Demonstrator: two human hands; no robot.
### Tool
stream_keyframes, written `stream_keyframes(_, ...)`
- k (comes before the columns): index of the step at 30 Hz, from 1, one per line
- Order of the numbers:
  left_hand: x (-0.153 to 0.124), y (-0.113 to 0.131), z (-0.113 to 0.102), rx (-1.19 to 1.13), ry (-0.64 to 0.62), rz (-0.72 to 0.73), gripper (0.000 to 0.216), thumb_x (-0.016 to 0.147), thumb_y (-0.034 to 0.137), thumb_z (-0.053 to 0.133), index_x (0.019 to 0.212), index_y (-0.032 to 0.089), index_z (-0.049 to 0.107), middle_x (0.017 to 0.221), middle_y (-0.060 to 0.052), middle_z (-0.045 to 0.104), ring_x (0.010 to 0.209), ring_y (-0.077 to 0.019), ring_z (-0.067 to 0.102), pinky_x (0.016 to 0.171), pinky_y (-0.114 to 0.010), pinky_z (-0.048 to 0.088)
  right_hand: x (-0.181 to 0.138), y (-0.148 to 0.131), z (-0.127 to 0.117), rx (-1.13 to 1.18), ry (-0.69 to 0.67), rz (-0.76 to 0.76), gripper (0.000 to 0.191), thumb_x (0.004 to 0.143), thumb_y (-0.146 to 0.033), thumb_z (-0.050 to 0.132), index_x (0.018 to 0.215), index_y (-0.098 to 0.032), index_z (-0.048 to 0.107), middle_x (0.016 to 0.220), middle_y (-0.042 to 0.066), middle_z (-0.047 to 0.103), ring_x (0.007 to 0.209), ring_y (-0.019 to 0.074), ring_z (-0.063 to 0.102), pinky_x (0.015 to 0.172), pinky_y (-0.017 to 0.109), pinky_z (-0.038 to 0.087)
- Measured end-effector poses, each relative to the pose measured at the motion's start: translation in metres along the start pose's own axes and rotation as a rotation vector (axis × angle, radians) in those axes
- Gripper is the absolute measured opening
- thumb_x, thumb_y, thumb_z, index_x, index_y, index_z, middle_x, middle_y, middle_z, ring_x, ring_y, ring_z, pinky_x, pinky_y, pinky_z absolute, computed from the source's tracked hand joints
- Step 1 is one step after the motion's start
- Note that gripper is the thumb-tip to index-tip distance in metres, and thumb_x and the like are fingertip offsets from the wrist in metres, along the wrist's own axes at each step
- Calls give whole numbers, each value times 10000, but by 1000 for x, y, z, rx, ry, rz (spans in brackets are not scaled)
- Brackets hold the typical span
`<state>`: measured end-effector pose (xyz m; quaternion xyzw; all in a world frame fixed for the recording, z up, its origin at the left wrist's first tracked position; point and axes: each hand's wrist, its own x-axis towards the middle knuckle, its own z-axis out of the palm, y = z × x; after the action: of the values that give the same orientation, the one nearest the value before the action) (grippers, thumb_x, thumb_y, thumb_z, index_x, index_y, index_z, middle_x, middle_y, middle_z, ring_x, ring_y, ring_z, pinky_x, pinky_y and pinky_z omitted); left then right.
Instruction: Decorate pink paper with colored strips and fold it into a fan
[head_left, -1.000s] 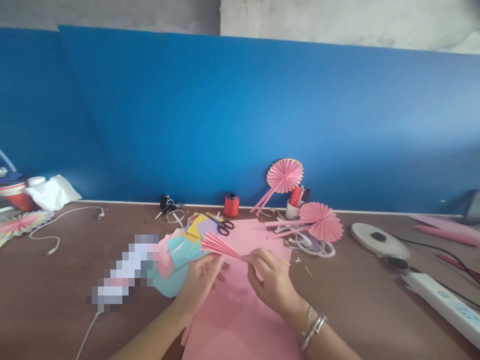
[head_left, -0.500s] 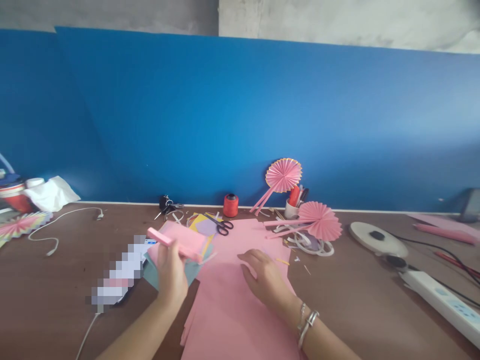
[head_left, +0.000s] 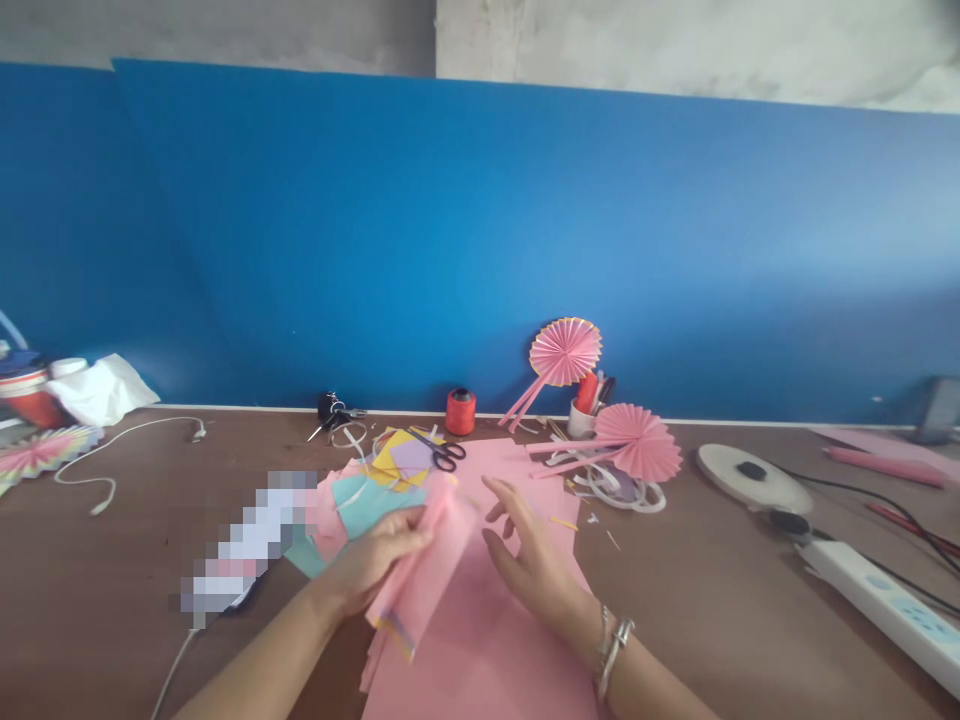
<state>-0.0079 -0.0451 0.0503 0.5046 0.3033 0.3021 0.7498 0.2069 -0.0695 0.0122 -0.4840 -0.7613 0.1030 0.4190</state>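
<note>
My left hand (head_left: 375, 560) is closed on a pleated pink paper strip (head_left: 424, 575), held tilted over the table with its lower end toward me. My right hand (head_left: 525, 555) hovers just right of the strip with fingers spread apart and nothing in them. Both hands are above a large pink paper sheet (head_left: 495, 640) lying flat on the brown table (head_left: 120, 590). A silver bracelet (head_left: 613, 645) is on my right wrist.
Black scissors (head_left: 442, 452) lie on coloured paper scraps (head_left: 375, 490) behind my hands. Two finished pink paper fans (head_left: 639, 440) and a cup of pens (head_left: 583, 410) stand at the back, beside a red thread spool (head_left: 460, 411). A power strip (head_left: 885, 600) lies right; a white cable (head_left: 112, 455) lies left.
My left hand has brought the folded pink strip from the left back to the middle and tilted it downward. My right hand has lifted off the sheet and opened its fingers toward the strip.
</note>
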Motion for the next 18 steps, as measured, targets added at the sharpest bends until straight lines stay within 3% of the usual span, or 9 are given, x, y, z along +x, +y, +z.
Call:
stream_keyframes(2,0,-5,7,46,-128,-34,268,749,324,613,967,167,625,814,-29,646,806,-183,620,793,-311,462,-1,-2,-2,22,7,-37,710,736,-52,391,1395,-249,211,1287,106,451,908,157,551,746,321,508)
stream_keyframes(4,0,-9,10,51,-176,-49,282,762,321,609,1004,177,614,862,-33,652,820,-175,620,771,-291,462,-1,-6,-4,59,-22,-54,740,735,-30,367,1410,-265,176,1337,108,411,1000,172,523,822,357,482)
stream_keyframes(9,-2,-9,8,-31,-293,-181,413,722,359,648,1070,147,578,817,-73,664,700,-181,650,637,-252,474,-1,-13,-4,367,-189,59,699,837,-149,460,1428,-286,113,1290,121,495,926,159,565,777,326,493)
stream_keyframes(12,-2,-10,11,17,-318,-190,457,723,399,639,1086,131,563,810,-88,663,689,-197,653,643,-276,484,-1,-4,3,487,-233,104,572,826,-168,488,1361,-270,310,1160,84,594,890,158,600,763,318,504)
stream_keyframes(15,1,-13,10,296,-72,-33,404,815,436,508,1105,159,551,794,-64,654,729,-208,638,672,-306,488,0,8,5,273,67,188,377,830,-107,374,1155,-220,528,998,66,630,914,171,597,804,357,494)
stream_keyframes(18,8,-18,3,833,272,307,345,888,340,369,1157,196,529,934,-70,631,889,-224,588,788,-350,462,1,7,-3,9,240,9,470,813,-68,339,1240,-227,452,1180,102,544,1137,211,491,933,441,423)
